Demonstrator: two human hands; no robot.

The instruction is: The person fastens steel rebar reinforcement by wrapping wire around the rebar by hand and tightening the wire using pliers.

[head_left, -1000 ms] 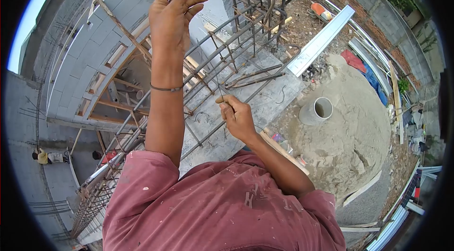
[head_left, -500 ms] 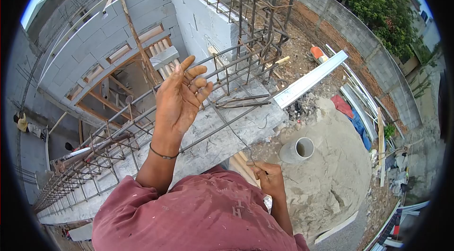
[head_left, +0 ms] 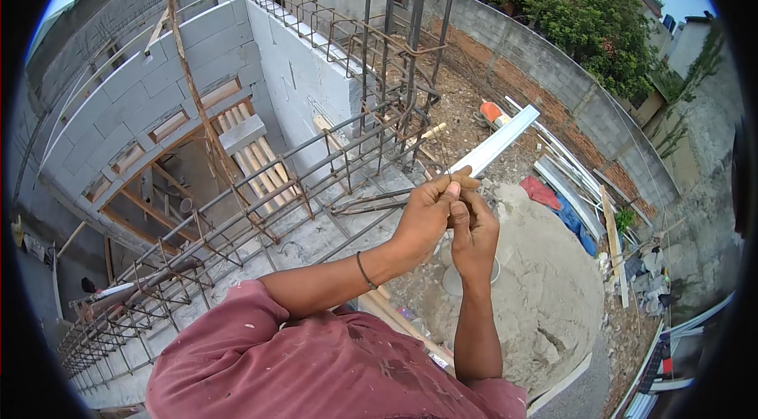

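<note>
My left hand [head_left: 424,219] and my right hand [head_left: 474,236] meet in front of me, fingertips pinched together. Between them is a thin wire [head_left: 448,161], whose short end shows above the fingers; the rest is hidden by the hands. Both hands are closed. To their left runs a cage of rusty rebar [head_left: 328,152] with stirrups, lying along the concrete ledge [head_left: 304,244]. Some loose dark steel bars [head_left: 367,203] rest on the ledge just left of my hands.
Upright column bars [head_left: 414,16] rise beyond the cage. A light block wall [head_left: 304,56] stands at the far left. Below right lie a sand pile [head_left: 545,293], a white metal channel [head_left: 501,139] and scattered boards. The concrete ledge drops off to the ground on the right.
My left hand has come down and right from above the rebar, closing its fingers. My right hand has risen with the wire to meet it. The view has shifted slightly.
</note>
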